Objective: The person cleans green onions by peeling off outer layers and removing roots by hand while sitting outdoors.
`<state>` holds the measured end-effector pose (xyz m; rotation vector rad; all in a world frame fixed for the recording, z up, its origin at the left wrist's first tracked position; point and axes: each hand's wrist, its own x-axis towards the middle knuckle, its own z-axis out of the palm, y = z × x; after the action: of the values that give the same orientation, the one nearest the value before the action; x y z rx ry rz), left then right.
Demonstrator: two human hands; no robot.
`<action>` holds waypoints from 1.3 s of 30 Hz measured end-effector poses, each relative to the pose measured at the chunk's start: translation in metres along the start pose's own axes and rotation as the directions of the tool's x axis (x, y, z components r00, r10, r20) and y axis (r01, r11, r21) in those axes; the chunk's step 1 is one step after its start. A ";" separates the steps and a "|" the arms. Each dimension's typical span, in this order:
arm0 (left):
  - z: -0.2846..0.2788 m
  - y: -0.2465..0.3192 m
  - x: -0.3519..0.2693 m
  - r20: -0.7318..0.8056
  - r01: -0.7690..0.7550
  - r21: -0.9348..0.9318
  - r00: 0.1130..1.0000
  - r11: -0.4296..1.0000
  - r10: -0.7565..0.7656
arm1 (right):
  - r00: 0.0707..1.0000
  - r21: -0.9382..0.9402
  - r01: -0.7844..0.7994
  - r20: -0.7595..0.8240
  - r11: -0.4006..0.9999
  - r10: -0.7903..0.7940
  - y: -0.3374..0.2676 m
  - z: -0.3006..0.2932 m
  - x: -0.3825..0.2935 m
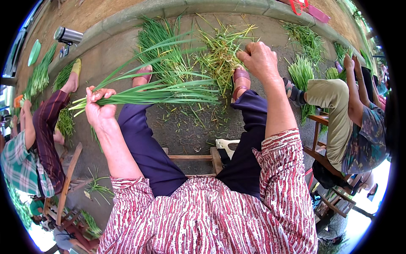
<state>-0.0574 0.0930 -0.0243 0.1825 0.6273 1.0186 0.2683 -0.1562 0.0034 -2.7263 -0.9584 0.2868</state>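
My left hand (100,103) is closed round the pale stem ends of a bunch of long green leaves (161,92), perhaps garlic chives, whose tips fan out to the right above my knees. My right hand (258,58) is raised over my right foot, its fingers curled; whether something small is pinched in them cannot be told. Below it and to its left lies a heap of yellowed, tangled leaves (222,52) on the pavement. A larger pile of green leaves (157,44) lies beside that heap, between my feet and the curb.
A concrete curb (190,8) runs across the far side. A steel flask (71,35) and a green dish (34,52) are at the far left. People sit close on both sides among more leaf bundles (299,71). Under me is a wooden stool (190,157), with a cream plastic object (230,144) beside it.
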 end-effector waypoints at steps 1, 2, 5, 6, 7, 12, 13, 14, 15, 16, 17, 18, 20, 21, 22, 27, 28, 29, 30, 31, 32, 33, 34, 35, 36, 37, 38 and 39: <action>0.001 -0.001 0.000 -0.005 0.000 0.003 1.000 1.000 0.000 | 0.999 0.004 -0.019 0.049 1.000 0.018 -0.003 0.000 0.000; 0.002 -0.001 0.000 -0.010 0.000 0.006 1.000 1.000 0.000 | 1.000 0.073 0.011 0.027 0.997 -0.013 -0.003 0.004 -0.001; 0.005 -0.003 -0.001 -0.014 0.011 -0.004 1.000 1.000 -0.011 | 0.952 0.370 0.304 -0.106 0.878 -0.285 0.006 0.025 -0.008; 0.005 -0.002 -0.003 -0.016 0.009 -0.009 1.000 1.000 -0.009 | 0.950 0.485 0.242 0.056 0.840 -0.306 0.001 0.021 -0.010; 0.005 -0.002 -0.003 -0.018 0.011 -0.010 1.000 1.000 -0.011 | 0.918 0.578 0.156 0.215 0.801 -0.334 -0.006 0.010 -0.012; 0.004 -0.003 -0.001 -0.006 0.029 0.004 1.000 1.000 -0.029 | 0.806 0.778 0.128 0.279 0.614 -0.522 -0.021 0.004 -0.019; 0.004 -0.003 -0.001 -0.010 0.024 0.008 1.000 1.000 -0.024 | 0.809 0.765 0.076 0.327 0.639 -0.488 -0.024 0.000 -0.022; 0.004 -0.004 -0.001 -0.015 0.019 0.012 1.000 1.000 -0.018 | 0.809 0.749 0.024 0.374 0.662 -0.453 -0.027 -0.006 -0.024; 0.005 -0.004 -0.001 -0.018 0.011 0.017 1.000 1.000 -0.011 | 0.806 0.732 -0.026 0.418 0.681 -0.418 -0.031 -0.011 -0.025; 0.006 -0.004 -0.002 -0.020 0.008 0.021 1.000 1.000 -0.007 | 0.803 0.743 -0.037 0.420 0.668 -0.422 -0.032 -0.013 -0.026; 0.006 -0.004 -0.003 -0.023 0.004 0.026 1.000 1.000 -0.003 | 0.801 0.754 -0.048 0.422 0.655 -0.426 -0.032 -0.013 -0.026; 0.007 -0.004 -0.003 -0.027 0.002 0.030 1.000 1.000 -0.002 | 0.798 0.763 -0.061 0.424 0.643 -0.427 -0.032 -0.015 -0.026; 0.010 -0.006 -0.004 -0.034 0.001 0.025 0.999 1.000 0.000 | 0.792 0.814 -0.104 0.416 0.572 -0.448 -0.031 -0.017 -0.027; 0.010 -0.007 -0.005 -0.039 -0.001 0.024 0.999 1.000 0.001 | 0.788 0.836 -0.125 0.411 0.534 -0.459 -0.031 -0.018 -0.027; 0.010 -0.006 -0.005 -0.032 0.002 0.024 0.999 1.000 -0.002 | 0.788 0.845 -0.131 0.406 0.518 -0.463 -0.030 -0.019 -0.027; 0.005 -0.005 0.001 0.011 -0.041 0.076 0.999 0.996 0.040 | 0.756 0.890 -0.170 0.393 0.424 -0.523 -0.026 -0.026 -0.024; 0.004 -0.004 0.001 0.048 -0.015 0.055 0.999 0.998 0.012 | 0.766 0.900 -0.184 0.383 0.394 -0.517 -0.023 -0.020 -0.022; 0.002 -0.004 0.000 0.046 -0.016 0.067 0.999 0.998 0.013 | 0.770 0.901 -0.170 0.374 0.400 -0.516 -0.021 -0.017 -0.022; 0.005 -0.005 -0.001 0.051 -0.022 0.077 0.999 0.997 0.018 | 0.776 0.903 -0.148 0.359 0.404 -0.519 -0.020 -0.015 -0.021; 0.007 -0.005 -0.002 0.056 -0.028 0.086 0.998 0.996 0.024 | 0.781 0.904 -0.125 0.344 0.408 -0.522 -0.021 -0.014 -0.021; 0.005 -0.005 -0.001 0.060 -0.020 0.086 0.998 0.996 0.015 | 0.790 0.900 -0.133 0.350 0.416 -0.503 -0.020 -0.016 -0.024; 0.006 -0.005 -0.002 0.061 -0.022 0.089 0.998 0.996 0.017 | 0.792 0.896 -0.136 0.355 0.422 -0.498 -0.021 -0.016 -0.024; 0.007 -0.005 -0.002 0.061 -0.025 0.092 0.998 0.995 0.019 | 0.793 0.893 -0.139 0.359 0.428 -0.492 -0.022 -0.015 -0.024; 0.007 -0.006 -0.002 0.062 -0.027 0.095 0.998 0.995 0.021 | 0.794 0.890 -0.142 0.364 0.434 -0.486 -0.022 -0.013 -0.023; 0.007 -0.005 -0.002 0.078 -0.018 0.088 0.997 0.996 0.011 | 0.801 0.896 -0.086 0.322 0.436 -0.504 -0.021 -0.009 -0.021; 0.007 -0.005 -0.002 0.073 -0.019 0.087 0.997 0.996 0.012 | 0.806 0.880 -0.067 0.326 0.470 -0.495 -0.020 -0.007 -0.020; 0.007 -0.005 -0.002 0.068 -0.019 0.087 0.998 0.996 0.013 | 0.810 0.862 -0.048 0.329 0.505 -0.485 -0.020 -0.005 -0.019; 0.008 -0.005 -0.002 0.064 -0.021 0.087 0.998 0.996 0.015 | 0.815 0.843 -0.029 0.331 0.537 -0.476 -0.020 -0.003 -0.019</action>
<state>-0.0496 0.0901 -0.0193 0.2969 0.6137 0.9994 0.2426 -0.1533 0.0139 -1.6074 -0.9508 1.1649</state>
